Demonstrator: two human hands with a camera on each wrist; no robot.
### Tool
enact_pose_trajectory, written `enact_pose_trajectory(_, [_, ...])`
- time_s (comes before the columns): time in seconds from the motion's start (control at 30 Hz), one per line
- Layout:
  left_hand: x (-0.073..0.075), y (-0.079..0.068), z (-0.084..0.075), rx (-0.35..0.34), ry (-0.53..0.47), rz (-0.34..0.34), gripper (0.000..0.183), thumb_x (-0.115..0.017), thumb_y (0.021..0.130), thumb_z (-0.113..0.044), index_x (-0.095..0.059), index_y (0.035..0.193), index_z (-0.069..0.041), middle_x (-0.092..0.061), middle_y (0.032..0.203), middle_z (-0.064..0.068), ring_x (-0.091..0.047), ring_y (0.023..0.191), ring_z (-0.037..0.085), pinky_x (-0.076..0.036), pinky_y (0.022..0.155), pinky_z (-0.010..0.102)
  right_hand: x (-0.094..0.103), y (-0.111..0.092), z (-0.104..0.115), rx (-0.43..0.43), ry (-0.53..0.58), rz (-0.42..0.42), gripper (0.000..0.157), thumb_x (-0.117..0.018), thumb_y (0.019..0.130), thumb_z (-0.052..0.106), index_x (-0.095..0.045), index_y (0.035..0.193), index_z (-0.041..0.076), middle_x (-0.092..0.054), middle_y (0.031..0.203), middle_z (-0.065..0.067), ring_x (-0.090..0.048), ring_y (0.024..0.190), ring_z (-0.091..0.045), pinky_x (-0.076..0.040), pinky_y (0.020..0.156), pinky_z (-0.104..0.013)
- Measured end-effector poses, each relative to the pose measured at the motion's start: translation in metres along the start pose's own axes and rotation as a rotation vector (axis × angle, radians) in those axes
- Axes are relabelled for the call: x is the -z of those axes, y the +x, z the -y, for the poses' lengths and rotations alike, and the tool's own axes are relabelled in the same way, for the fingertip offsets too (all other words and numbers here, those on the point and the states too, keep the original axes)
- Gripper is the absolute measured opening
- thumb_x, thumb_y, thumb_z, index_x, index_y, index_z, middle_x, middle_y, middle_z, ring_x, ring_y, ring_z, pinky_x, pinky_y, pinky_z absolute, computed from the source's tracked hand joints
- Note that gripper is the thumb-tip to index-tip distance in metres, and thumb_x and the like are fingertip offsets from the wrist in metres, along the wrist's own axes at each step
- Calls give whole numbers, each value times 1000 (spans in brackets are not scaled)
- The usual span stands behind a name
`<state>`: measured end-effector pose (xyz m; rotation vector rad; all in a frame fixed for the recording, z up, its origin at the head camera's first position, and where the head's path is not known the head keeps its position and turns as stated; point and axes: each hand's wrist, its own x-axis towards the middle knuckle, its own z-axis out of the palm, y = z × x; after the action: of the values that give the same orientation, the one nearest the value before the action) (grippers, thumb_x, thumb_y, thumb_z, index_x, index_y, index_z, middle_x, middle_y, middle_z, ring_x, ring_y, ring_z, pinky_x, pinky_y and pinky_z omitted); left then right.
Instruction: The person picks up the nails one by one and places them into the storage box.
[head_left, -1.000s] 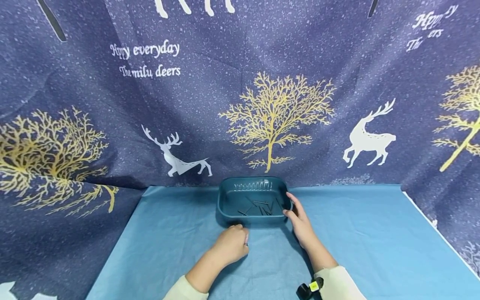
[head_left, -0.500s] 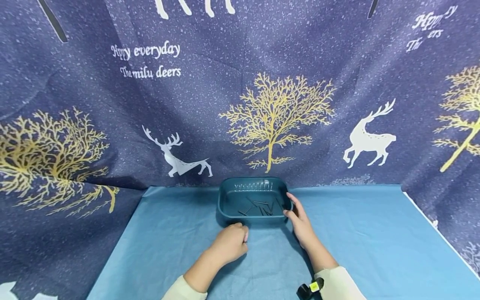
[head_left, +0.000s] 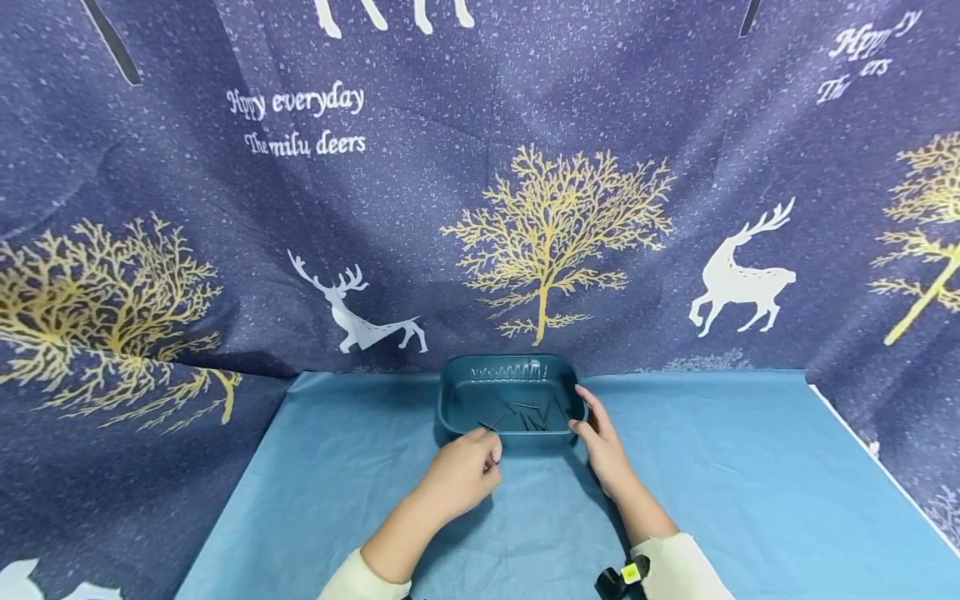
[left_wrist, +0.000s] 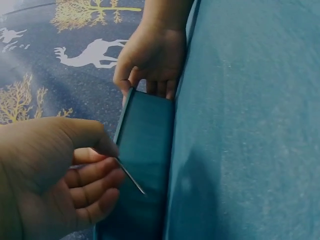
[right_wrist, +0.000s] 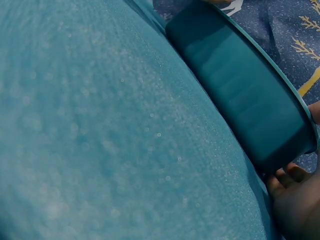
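Note:
A teal rectangular tray (head_left: 538, 440) stands near the back of the table, with several thin dark metal rods (head_left: 522, 405) scattered on its floor. My left hand (head_left: 459, 472) is at the tray's front wall, its fingertips overlapping the front rim in the head view. Between thumb and index finger it pinches a slim, straight metal rod (left_wrist: 131, 176), seen in the left wrist view against the tray's outer wall; the other fingers curl loosely. My right hand (head_left: 606, 454) grips the tray's right end, thumb at the front corner and a finger along the rim.
Light blue cloth (head_left: 720, 467) covers the table. A dark blue curtain (head_left: 405, 208) with deer and golden trees hangs right behind the tray. A small black device with a yellow label (head_left: 628, 573) sits at my right wrist.
My left hand has moved forward and up from in front of the tray to its front rim. The right hand and the tray have stayed in place.

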<state>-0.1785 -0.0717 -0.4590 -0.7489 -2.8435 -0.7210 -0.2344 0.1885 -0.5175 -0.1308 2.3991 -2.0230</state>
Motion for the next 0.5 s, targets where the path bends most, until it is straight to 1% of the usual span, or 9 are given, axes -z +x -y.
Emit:
enact_pose_trajectory(0.17, [6,3,-2,14,-100,-121,15,-68,83,-9,-56,83,-18,-51,79,-8,-47,69,2,-42,61,17,1,1,0,-9,-6,6,61,-48,105,12,-28,161,25,-4,172,-10,-4,158,-37,-16,125,-62])
enact_pose_trajectory(0.33, [11,10,-2,46,-242,-245,17,-72,83,-5,-59,84,-18,-56,81,-7,-55,73,3,-50,67,16,1,1,1,-10,-2,7,61,-49,104,12,-27,161,25,-3,172,-10,-3,158,-37,-16,125,-62])
enact_pose_trajectory(0.4, [15,13,-1,71,-296,-286,17,-72,84,-5,-60,84,-17,-58,81,-6,-57,74,5,-51,67,17,0,0,2,-7,2,5,61,-49,104,12,-28,160,25,-4,172,-10,-3,159,-37,-15,126,-61])
enact_pose_trajectory(0.5, [21,18,2,121,-350,-354,14,-72,85,-5,-63,86,-16,-60,83,-5,-58,74,7,-50,66,17,0,0,2,3,4,4,61,-49,104,12,-28,160,24,-5,172,-11,-3,158,-38,-15,126,-61])
